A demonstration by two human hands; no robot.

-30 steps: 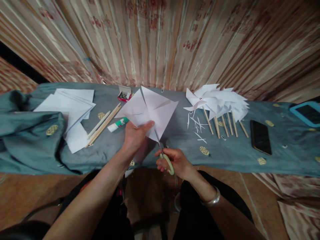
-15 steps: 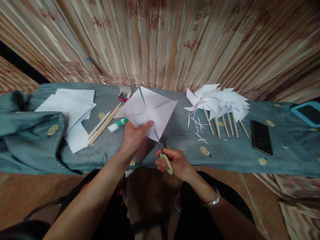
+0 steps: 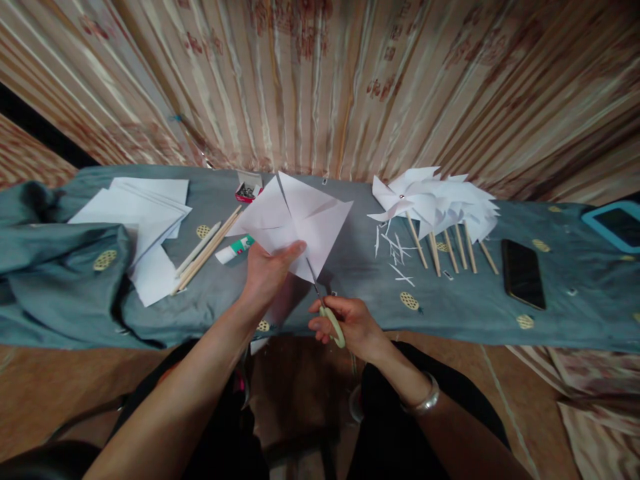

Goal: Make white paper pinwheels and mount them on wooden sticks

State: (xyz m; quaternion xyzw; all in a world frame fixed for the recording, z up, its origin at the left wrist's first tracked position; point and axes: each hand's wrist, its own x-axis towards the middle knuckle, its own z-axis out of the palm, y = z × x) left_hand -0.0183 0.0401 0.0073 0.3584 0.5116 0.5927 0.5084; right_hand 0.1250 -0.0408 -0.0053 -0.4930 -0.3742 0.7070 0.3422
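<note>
White paper square [image 3: 323, 233] sits slightly further left than a second ago, pinched by the left hand [image 3: 267, 270] above the cloth [image 3: 360, 267]; right hand [image 3: 356, 323] grips scissors [image 3: 336, 324] at its near corner. Probably light, flimsy, tear-prone where cut: best held near centre.

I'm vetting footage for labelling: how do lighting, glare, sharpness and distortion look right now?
Head view: dim, uneven light, the curtain darkening toward the top right corner; deep shadow below the front edge of the cloth; a glint on the bracelet; wide-angle stretch, with folds fanning outward; slight softness overall, the held paper readable in outline, but the blades of the scissors faint.
</note>
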